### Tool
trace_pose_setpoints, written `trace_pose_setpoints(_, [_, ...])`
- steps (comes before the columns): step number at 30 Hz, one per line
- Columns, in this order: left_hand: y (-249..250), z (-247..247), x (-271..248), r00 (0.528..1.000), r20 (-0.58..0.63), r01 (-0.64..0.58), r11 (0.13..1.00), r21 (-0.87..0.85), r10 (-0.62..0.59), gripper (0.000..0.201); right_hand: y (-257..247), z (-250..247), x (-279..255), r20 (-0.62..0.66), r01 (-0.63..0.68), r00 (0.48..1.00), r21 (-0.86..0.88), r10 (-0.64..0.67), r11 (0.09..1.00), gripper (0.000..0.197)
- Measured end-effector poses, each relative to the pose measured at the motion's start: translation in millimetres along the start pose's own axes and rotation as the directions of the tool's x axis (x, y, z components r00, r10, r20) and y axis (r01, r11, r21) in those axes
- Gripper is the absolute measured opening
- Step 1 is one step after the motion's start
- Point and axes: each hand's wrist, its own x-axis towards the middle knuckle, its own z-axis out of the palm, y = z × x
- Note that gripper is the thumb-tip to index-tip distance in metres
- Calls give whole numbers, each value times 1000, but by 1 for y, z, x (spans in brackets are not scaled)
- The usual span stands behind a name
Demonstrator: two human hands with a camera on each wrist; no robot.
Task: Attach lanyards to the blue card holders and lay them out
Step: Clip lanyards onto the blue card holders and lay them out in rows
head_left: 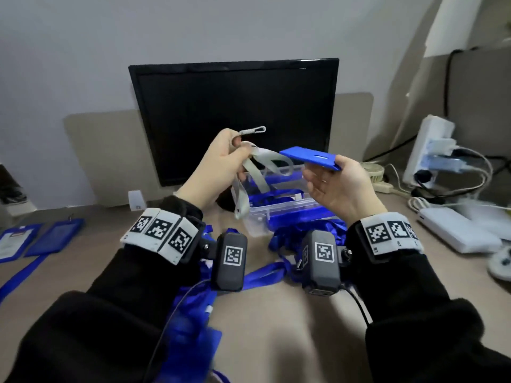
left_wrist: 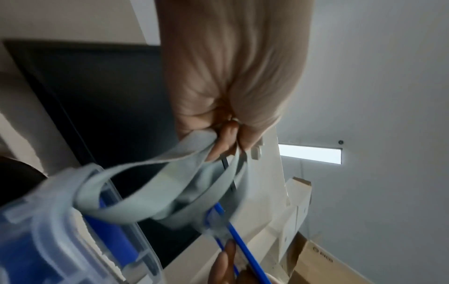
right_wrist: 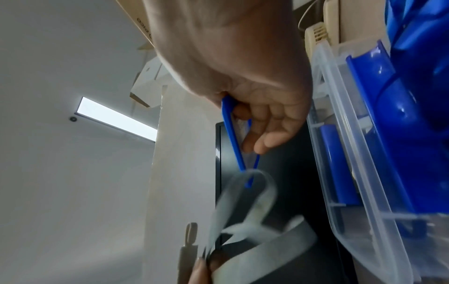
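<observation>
Your left hand [head_left: 218, 161] pinches a grey lanyard [head_left: 257, 172], its clip [head_left: 253, 130] poking out above your fingers. Your right hand [head_left: 334, 186] holds a blue card holder [head_left: 309, 158] beside it (not joined yet). Two finished holders [head_left: 41, 239] lie far left; more wait in the box [head_left: 282, 208] below.

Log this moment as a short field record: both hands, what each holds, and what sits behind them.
left hand: grips a grey lanyard, clip end sticking up
right hand: holds a blue card holder by one end, slot end toward the lanyard
attachment: not yet joined
clear box: on the desk below the hands, blue items inside
monitor: dark, behind
</observation>
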Motion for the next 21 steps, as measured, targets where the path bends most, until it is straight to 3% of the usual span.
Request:
trace_pose_setpoints(6, [-7,35,51,998,-65,-17,998,-54,14,18,-13,-25,11,-116,53,992,12,-51,999,35])
trace_pose_setpoints(9, [-23,49,70,998,-37,54,999,3,-54,8,-21,-34,13,-121,72,990,27,-68,997,35])
trace_pose_setpoints(11, [-35,53,76,984,46,162,979,126,-169,36,-22,-36,14,-111,72,991,41,-68,997,36])
trace_pose_setpoints(13, [-42,53,74,950,142,223,923,315,-278,45,-22,-36,16,-100,63,993,46,-58,997,36])
trace_pose_setpoints(15, [-43,50,67,916,187,236,853,465,-355,39,-20,-35,18,-89,46,995,43,-42,998,37])
trace_pose_setpoints(19, [-24,50,44,899,294,176,884,434,-324,16,-17,-30,17,-66,34,997,20,-33,999,36])
trace_pose_setpoints(21, [-13,55,33,841,439,105,890,443,-317,11,-18,-28,15,-49,44,998,6,-43,999,36])
